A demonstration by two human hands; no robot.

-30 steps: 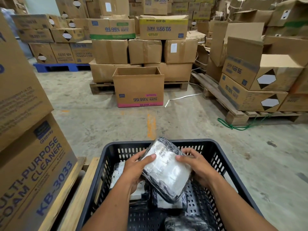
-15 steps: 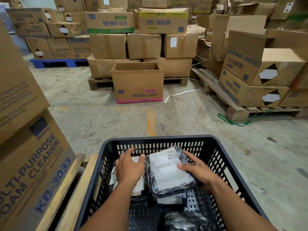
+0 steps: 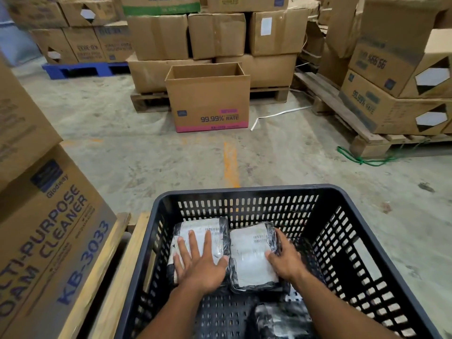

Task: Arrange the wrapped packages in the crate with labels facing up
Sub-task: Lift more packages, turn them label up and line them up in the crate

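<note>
From the head view, a black slotted crate (image 3: 330, 199) is sitting on the concrete floor (image 3: 146, 152), and both hands are reaching down into it. The left hand (image 3: 199, 263) is lying flat, fingers spread apart, pressing on the left wrapped package (image 3: 210, 231), whose white label is facing up with a barcode showing beyond the fingertips. The right hand (image 3: 285, 259) is resting on the right-hand edge of the right wrapped package (image 3: 252, 255), thumb lying on its white label and fingers curled along its side; it is gripping the edge loosely rather than clamping it. The two packages are lying side by side, touching, just between the two grips, near the crate's far wall. Nearer than the right grip, toward the wrist, a third package (image 3: 281, 321) in dark wrap is lying on the crate bottom, too blurred to read. Left of the left grip, outside the crate, a cardboard carton (image 3: 49, 241) marked KB-3033 is standing on wooden slats (image 3: 115, 277)
</note>
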